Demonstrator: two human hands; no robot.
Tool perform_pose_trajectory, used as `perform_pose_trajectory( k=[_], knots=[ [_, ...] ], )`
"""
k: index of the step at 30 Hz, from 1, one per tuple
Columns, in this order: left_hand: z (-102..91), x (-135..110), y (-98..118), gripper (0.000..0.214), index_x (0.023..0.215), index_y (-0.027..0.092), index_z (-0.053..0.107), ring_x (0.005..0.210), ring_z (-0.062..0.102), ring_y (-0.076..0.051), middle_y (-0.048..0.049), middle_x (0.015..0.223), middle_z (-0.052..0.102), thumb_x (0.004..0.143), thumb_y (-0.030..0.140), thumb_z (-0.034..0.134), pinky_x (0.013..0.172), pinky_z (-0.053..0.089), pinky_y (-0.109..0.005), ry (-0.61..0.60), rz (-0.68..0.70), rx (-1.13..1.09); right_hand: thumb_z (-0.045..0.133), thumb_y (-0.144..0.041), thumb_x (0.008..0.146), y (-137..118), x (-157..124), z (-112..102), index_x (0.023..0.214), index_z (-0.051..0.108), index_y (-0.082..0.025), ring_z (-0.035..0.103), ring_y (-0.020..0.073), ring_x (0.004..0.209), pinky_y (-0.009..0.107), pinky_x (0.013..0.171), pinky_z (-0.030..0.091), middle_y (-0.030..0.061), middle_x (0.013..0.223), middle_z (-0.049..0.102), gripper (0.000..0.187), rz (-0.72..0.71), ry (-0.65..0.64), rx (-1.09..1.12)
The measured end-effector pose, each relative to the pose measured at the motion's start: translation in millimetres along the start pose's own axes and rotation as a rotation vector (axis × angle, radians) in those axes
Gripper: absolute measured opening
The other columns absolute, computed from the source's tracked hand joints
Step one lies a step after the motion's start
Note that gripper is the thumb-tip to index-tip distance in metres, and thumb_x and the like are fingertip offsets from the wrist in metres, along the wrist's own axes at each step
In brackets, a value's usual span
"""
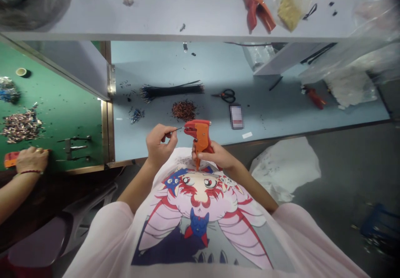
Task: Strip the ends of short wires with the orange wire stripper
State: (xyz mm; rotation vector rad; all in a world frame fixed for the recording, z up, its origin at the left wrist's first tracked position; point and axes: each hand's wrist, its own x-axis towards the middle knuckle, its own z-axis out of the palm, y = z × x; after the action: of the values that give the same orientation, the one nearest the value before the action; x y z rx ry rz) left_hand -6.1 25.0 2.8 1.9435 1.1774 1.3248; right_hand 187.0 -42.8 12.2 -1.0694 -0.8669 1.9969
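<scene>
My left hand pinches a thin black wire and holds its tip at the jaws of an orange wire stripper. My right hand is wrapped round the stripper's handles, just above my lap. Both hands are at the near edge of the pale blue table. On the table behind them lie a bundle of black wires, a small pile of reddish-brown bits and a few blue-tipped pieces.
Black scissors and a small card lie right of the piles. A second orange stripper and plastic bags sit on the upper shelf. Another person's hand rests on the green table at left, beside metal scraps.
</scene>
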Motion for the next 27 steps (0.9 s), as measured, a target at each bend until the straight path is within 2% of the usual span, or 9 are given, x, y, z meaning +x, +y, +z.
perform_pose_trajectory(
  k=[5,14,21,27],
  knots=[
    [1.4,0.8,-0.3,0.009,0.08,0.018,0.064,0.057,0.047,-0.008,0.0017,0.063,0.057,0.075,0.012,0.06,0.055,0.038,-0.022,-0.03,0.053,0.006,0.073,-0.032,0.073,-4.2,0.7,1.4,0.094,0.055,-0.012,0.06,0.0145,0.075,0.03,0.068,0.052,0.0044,0.082,0.061,0.034,0.005,-0.007,-0.045],
    [1.6,-2.2,-0.6,0.008,0.081,0.019,0.064,0.059,0.049,-0.009,0.0016,0.063,0.058,0.077,0.013,0.059,0.058,0.04,-0.022,-0.056,0.056,0.049,0.072,-0.034,0.074,-5.0,1.3,1.3,0.091,0.056,-0.012,0.061,0.0138,0.071,0.029,0.068,0.051,0.0037,0.079,0.061,0.032,0.014,-0.049,-0.092],
    [2.5,-1.9,1.2,0.007,0.079,0.019,0.065,0.056,0.047,-0.009,0.0022,0.058,0.054,0.078,0.015,0.059,0.057,0.039,-0.023,-0.079,0.075,0.065,0.066,-0.037,0.08,0.9,0.1,1.0,0.087,0.054,-0.013,0.061,0.0135,0.06,0.027,0.057,0.052,0.0018,0.068,0.061,0.028,0.003,-0.051,-0.109],
    [2.1,-1.7,3.5,0.007,0.078,0.019,0.066,0.054,0.044,-0.009,0.003,0.055,0.051,0.078,0.017,0.059,0.055,0.037,-0.023,-0.077,0.055,0.093,0.061,-0.043,0.082,1.7,-0.6,5.4,0.074,0.052,-0.014,0.058,0.0121,0.047,0.024,0.046,0.048,0.001,0.058,0.06,0.032,-0.004,-0.052,-0.148]
  ],
)
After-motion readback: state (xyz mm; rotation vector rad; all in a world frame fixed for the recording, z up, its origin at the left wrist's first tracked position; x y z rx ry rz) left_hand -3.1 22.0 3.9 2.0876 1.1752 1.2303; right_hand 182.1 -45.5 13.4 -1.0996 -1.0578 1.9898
